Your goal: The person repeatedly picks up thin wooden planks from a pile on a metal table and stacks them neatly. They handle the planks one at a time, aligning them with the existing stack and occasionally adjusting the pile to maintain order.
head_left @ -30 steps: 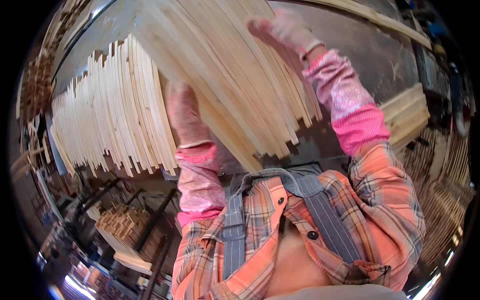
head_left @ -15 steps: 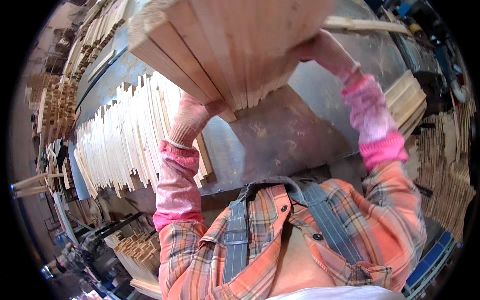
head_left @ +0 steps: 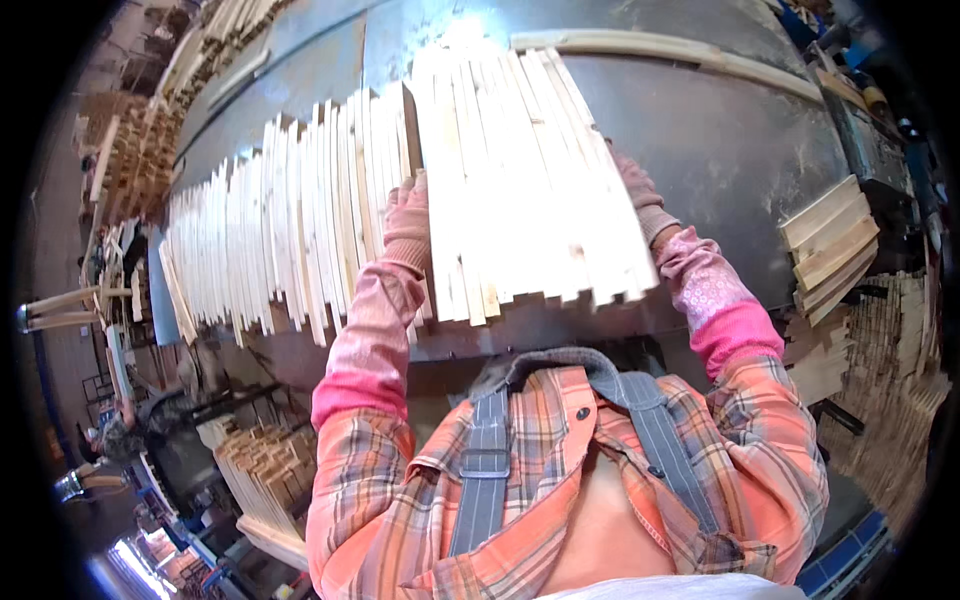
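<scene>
A bundle of pale wooden slats (head_left: 530, 180) lies side by side in front of me, brightly lit, squeezed between my two gloved hands. My left hand (head_left: 408, 215) presses on its left side, fingers partly hidden between it and the neighbouring slats. Against the right side is my right hand (head_left: 638, 185), its fingertips hidden behind the wood. Just left of the bundle, a long row of similar slats (head_left: 280, 220) rests on the metal table (head_left: 720, 130), the ends uneven.
A long wooden strip (head_left: 660, 45) runs across the table's far side. Short boards (head_left: 830, 240) sit at the right edge, above more stacked wood (head_left: 885, 370). Another stack of slats (head_left: 265, 475) stands at lower left, near metal machinery. Piled lumber (head_left: 140, 160) fills the far left.
The bundle has come down from a raised, tilted position to lie flat beside the row. Both hands have lowered with it, still gripping its sides.
</scene>
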{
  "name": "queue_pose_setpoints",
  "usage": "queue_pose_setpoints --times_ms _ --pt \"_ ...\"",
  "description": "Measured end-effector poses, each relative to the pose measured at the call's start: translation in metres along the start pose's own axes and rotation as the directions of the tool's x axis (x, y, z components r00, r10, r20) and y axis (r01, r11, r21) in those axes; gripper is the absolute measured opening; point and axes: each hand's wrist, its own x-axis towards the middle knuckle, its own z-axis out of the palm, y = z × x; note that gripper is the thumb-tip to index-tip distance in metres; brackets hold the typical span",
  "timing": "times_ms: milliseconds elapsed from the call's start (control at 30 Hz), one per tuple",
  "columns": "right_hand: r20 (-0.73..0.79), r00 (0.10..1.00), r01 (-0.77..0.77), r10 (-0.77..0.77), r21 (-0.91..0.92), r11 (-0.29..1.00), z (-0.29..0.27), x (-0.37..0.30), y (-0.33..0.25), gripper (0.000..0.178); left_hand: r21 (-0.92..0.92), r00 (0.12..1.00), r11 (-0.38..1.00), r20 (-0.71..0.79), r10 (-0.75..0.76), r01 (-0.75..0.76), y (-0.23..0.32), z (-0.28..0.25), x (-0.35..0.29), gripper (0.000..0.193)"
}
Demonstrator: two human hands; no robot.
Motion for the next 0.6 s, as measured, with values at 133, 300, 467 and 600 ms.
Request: queue_pose_setpoints --times_ms 133,300,467,600 --pt "0.081 0.969 -0.165 0.233 -0.487 0.857 0.100 -0.003 0.090 0.053 0.189 0.986 0.980 0.164 0.025 -0.057 0.031 0.007 -0.010 0.056" --pt "0.166 0.975 0.190 -0.145 -0.306 0.933 0.019 -0.025 0.016 0.040 0.052 0.982 0.997 -0.175 0.071 -0.063 -0.011 0.033 -0.033 0.050" --pt "0.138 0.985 0.065 -0.101 0.242 0.968 0.022 0.017 0.087 0.039 -0.244 0.969 0.970 -0.236 -0.066 0.007 -0.006 0.017 -0.043 0.043" --pt "0.328 0.918 -0.389 0.224 0.628 0.674 0.020 0.018 0.041 0.045 -0.358 0.956 0.912 -0.135 -0.262 0.200 -0.022 0.008 -0.085 0.038"
